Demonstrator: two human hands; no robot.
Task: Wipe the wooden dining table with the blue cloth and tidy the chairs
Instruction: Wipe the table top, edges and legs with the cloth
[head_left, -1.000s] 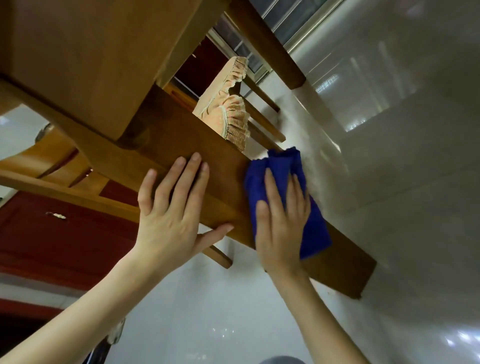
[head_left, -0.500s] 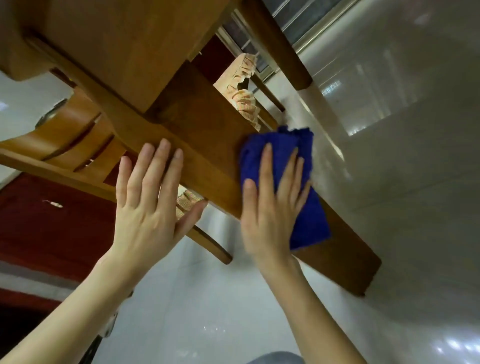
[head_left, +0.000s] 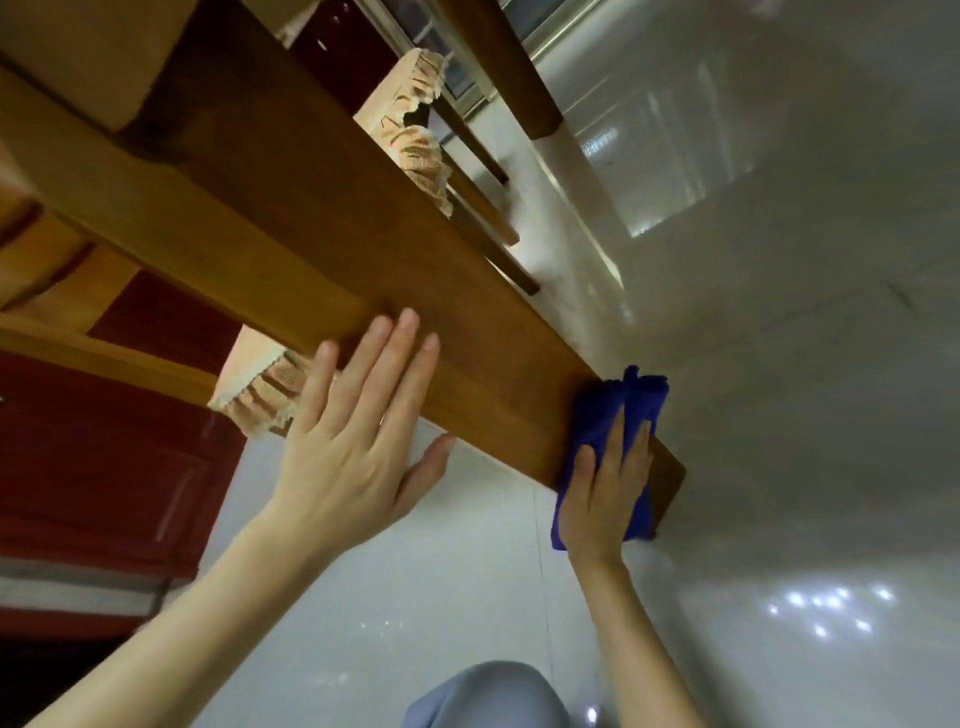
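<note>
Right of your right hand (head_left: 605, 493) the wooden board (head_left: 322, 208) ends, and the white floor (head_left: 779, 415) beyond it lies open for a hand to pass. Between your two hands the board's face is free. A frilled cushion (head_left: 254, 395) sits just left of your left hand (head_left: 358, 431), partly behind its fingers. Past your fingertips, beyond the board, a second cushion (head_left: 415, 150), dark chair legs (head_left: 488, 228) and a table leg (head_left: 511, 67) crowd the way. A grey knee (head_left: 483, 696) rises near your wrists.

I can read nothing here: no words, labels, brands or numbers on the wooden bench (head_left: 363, 249), nor on the blue cloth (head_left: 597, 415).
</note>
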